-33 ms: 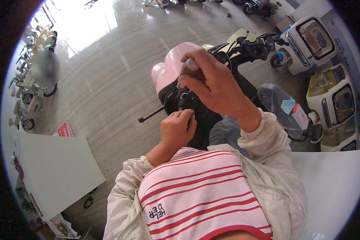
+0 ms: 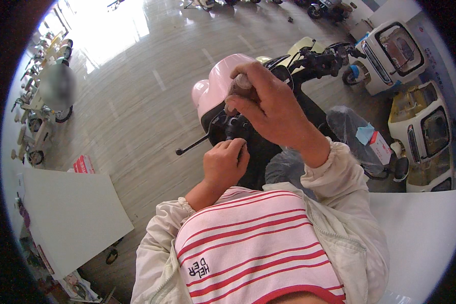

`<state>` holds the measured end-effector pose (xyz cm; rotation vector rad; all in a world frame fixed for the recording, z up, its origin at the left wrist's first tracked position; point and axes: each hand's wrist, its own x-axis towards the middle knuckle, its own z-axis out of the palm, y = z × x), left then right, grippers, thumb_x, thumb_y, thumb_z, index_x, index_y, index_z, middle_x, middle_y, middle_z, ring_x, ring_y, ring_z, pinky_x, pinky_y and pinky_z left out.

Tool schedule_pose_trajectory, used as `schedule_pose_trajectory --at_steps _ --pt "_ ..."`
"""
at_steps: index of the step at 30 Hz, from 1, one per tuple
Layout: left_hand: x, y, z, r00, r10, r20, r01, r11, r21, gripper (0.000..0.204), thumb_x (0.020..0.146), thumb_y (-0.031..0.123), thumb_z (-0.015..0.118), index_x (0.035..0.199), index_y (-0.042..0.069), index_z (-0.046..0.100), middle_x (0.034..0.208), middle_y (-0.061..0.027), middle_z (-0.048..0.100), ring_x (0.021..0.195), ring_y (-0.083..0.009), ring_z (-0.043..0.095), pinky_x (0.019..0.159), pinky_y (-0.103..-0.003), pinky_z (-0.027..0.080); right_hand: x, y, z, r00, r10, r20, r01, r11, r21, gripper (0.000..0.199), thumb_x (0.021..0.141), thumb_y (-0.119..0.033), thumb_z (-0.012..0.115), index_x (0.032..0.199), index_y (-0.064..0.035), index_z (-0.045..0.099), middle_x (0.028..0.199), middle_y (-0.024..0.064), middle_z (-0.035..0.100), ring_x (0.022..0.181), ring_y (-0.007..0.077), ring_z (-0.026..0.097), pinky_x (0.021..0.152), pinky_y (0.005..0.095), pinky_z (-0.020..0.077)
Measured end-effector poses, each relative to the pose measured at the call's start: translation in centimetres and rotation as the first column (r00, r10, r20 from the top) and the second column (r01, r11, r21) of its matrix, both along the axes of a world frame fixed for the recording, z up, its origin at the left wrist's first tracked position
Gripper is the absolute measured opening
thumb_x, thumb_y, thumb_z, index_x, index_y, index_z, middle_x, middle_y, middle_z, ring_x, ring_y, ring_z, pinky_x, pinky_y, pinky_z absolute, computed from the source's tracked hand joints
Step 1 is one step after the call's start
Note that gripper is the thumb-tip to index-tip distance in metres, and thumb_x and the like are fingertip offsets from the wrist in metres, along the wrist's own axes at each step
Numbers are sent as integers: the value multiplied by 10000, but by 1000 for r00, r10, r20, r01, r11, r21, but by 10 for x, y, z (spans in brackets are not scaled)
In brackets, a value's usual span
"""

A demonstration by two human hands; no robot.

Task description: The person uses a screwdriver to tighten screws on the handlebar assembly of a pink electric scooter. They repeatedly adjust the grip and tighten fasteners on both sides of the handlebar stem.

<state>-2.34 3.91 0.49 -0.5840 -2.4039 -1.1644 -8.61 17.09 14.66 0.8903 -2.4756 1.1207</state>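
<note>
So I've got both hands up at the front of a scooter with a glossy pink rounded front shell (image 2: 225, 76) and black handlebar parts, which sits right ahead of the body. The right hand (image 2: 278, 109) is up top over the middle of it, thumb and index finger pinched around a stubby greyish-brown rounded thing (image 2: 244, 90); it's mostly covered by the fingers, so no idea what it is exactly. The left hand (image 2: 225, 162) is lower and closer to the body, fingers curled in at the dark handlebar area, but I can't tell if it's actually gripping anything. A thin black brake lever (image 2: 195, 144) sticks out to the left just beyond it. Off to the right there's a grey plastic-wrapped seat (image 2: 345, 125), with a light blue sheet (image 2: 365, 134) and a red-and-white box (image 2: 381, 152) by its right side. A plain white tabletop (image 2: 76, 218) is over on the left, well apart from both hands.
</note>
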Motion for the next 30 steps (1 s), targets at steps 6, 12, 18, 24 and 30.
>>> schedule_pose_trajectory --at_steps 6,12,18,24,30 --pt "3 -5 -12 999 -2 39 3 1000 -28 145 877 191 649 982 91 648 853 -126 682 723 -328 659 615 -423 524 9 -7 3 997 -60 -48 63 996 65 383 900 -239 653 1141 -4 472 1004 237 572 956 458 577 824 489 483" --pt "-37 -43 5 963 264 -56 -244 941 235 182 897 157 619 1055 68 630 850 -140 643 768 -334 632 692 -424 511 18 3 10 996 -74 51 74 997 -7 345 928 -216 627 1148 2 476 1013 240 579 940 440 595 815 479 488" --pt "-60 -59 -9 917 364 166 -378 924 63 226 912 201 592 1097 74 618 932 -146 651 900 -343 630 770 -455 504 21 3 5 989 -51 142 57 998 -39 315 947 -193 603 1168 -13 469 1029 240 606 942 424 617 820 462 499" --pt "-76 -65 -25 851 389 352 -369 921 -125 244 945 267 536 1033 81 668 918 -199 667 877 -387 639 754 -476 508 16 8 13 983 78 164 -73 997 -34 335 972 -195 559 1248 -42 448 1089 204 629 1015 393 621 867 446 489" --pt "-75 -67 -24 891 400 214 -375 915 -147 256 949 276 527 1035 82 670 918 -189 687 858 -388 657 738 -478 505 10 5 8 986 71 152 -61 996 -69 285 962 -110 530 1223 -36 441 947 144 641 885 282 643 818 363 494"
